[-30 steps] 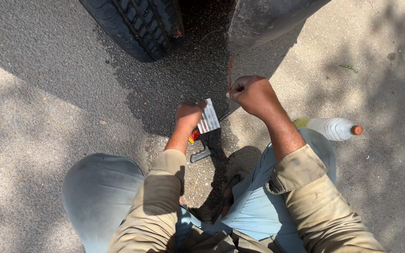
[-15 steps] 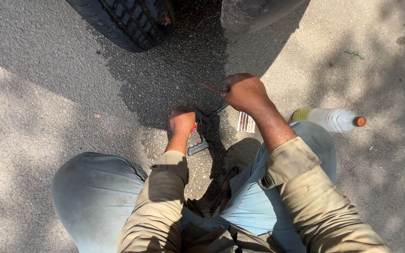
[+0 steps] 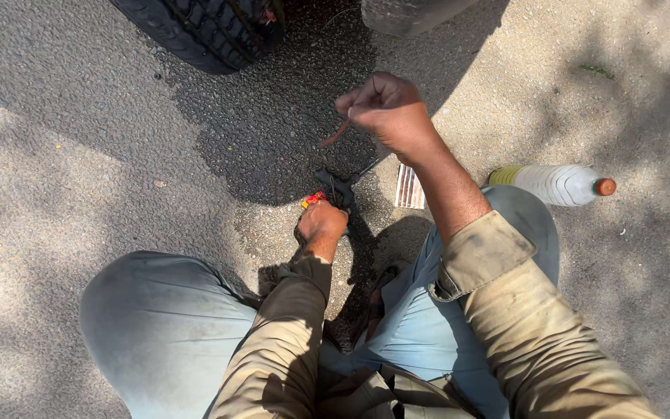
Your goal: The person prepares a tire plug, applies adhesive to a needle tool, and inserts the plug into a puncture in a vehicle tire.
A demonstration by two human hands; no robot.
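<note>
The right hand (image 3: 385, 109) pinches a thin reddish-brown strip (image 3: 333, 136), which hangs out at eight o'clock from the fingers. The left hand (image 3: 321, 221) is closed around a red-handled tool (image 3: 313, 200) low on the ground, beside a dark tool (image 3: 340, 188). The work looks to be readying the strip for the tool; bringing them together would need both hands closer. A tyre (image 3: 203, 31) sits at twelve o'clock, a plastic bottle (image 3: 556, 183) at three, a small striped card (image 3: 410, 187) between.

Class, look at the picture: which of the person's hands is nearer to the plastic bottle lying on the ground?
Right. The right hand is raised up and left of the bottle; the left hand is low, farther left.
</note>
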